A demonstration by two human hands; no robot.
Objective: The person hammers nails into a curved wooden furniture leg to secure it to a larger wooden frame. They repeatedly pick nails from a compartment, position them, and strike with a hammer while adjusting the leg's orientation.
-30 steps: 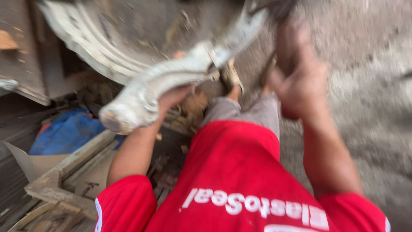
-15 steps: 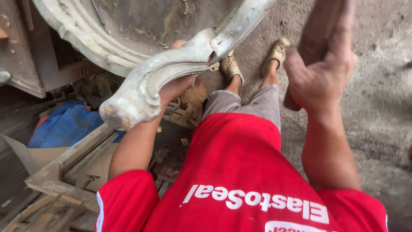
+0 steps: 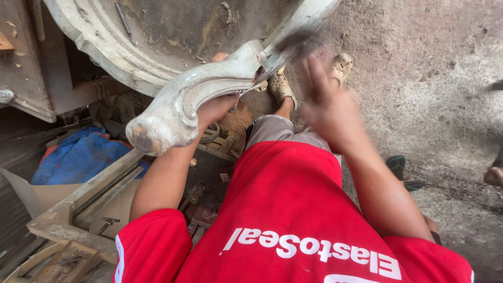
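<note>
My left hand (image 3: pixel 216 106) grips a pale, curved, carved piece (image 3: pixel 175 107) from below; its rounded end points toward the lower left. The far end of the piece meets the rim of a large round moulded form (image 3: pixel 99 50). My right hand (image 3: pixel 330 110) is blurred with motion and holds a dark tool (image 3: pixel 296 42) against the upper end of the curved piece. The blur hides the tool's shape. My red shirt (image 3: pixel 293 220) fills the lower frame.
My feet in beige clogs (image 3: pixel 281 86) rest on the gritty concrete floor (image 3: pixel 429 78). A blue cloth (image 3: pixel 78 157), a wooden frame (image 3: pixel 73 209) and cardboard (image 3: pixel 26 194) lie at the left. Another person's foot (image 3: pixel 495 175) and a green sandal (image 3: pixel 399 165) are at the right.
My right hand, raised high a moment ago, has swung down and left with the tool onto the curved piece. My left hand has kept its hold.
</note>
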